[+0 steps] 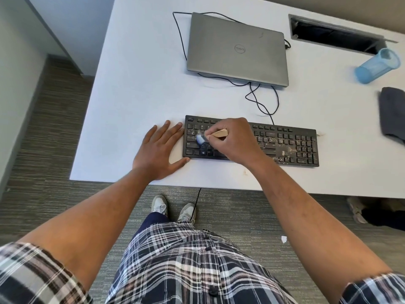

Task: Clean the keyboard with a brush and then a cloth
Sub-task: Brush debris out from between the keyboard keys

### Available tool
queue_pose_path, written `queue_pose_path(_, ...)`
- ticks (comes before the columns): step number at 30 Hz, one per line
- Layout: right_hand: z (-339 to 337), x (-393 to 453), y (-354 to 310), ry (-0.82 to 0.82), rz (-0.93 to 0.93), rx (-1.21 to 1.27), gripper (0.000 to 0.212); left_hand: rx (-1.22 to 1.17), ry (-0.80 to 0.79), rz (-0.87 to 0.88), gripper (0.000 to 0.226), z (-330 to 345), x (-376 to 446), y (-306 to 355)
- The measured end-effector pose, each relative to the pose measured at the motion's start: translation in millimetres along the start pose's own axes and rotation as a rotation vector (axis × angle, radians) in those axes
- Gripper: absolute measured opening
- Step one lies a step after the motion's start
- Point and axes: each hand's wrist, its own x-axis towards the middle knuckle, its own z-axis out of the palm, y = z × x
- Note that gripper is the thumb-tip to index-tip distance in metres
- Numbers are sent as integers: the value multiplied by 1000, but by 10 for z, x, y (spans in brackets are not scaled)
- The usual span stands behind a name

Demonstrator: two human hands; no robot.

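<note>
Head view, looking steeply down

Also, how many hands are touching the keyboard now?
2: the left hand rests flat at the keyboard's left edge; the right hand brushes its left keys.

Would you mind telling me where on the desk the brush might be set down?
Bare desk lies left of the laptop and behind the left hand. Between laptop and keyboard the cable crowds it; cup and cloth fill the right.
</note>
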Motion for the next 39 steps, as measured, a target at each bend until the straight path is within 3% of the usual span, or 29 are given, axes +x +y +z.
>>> queue_pose_path(3, 13, -1, 28, -101, 20, -20, 9, -3, 4, -1, 89, 0, 0, 4)
queue_pose_path(8, -12, 16, 51, 7, -8, -68, 11, -6, 15, 2, 88, -2, -4, -1)
queue_pose_path(13, -131, 80, 42, -216, 33, -56, 9, -5, 16, 4, 88, -3, 2, 8)
queue_pose_path(18, -191, 221, -58, -177, -11, -198, 14, -6, 17, 1, 88, -10, -5, 5)
queue_pose_path(21, -226, 242, -150, -252, -61, -132, 12, -10, 19, 0, 88, -7, -4, 9)
queue_pose_path(25, -100, 215, -172, -352, -170, -223, 12, -17, 23, 3, 88, -10, -5, 12)
queue_pose_path(36, -570, 95, 258, -422, -40, -480, 13, 6, 9, 3, 88, -6, 0, 0)
queue_pose_path(39, -596, 106, 145, -363, -69, -363, 9, 4, 11, 8, 88, -3, 5, -2)
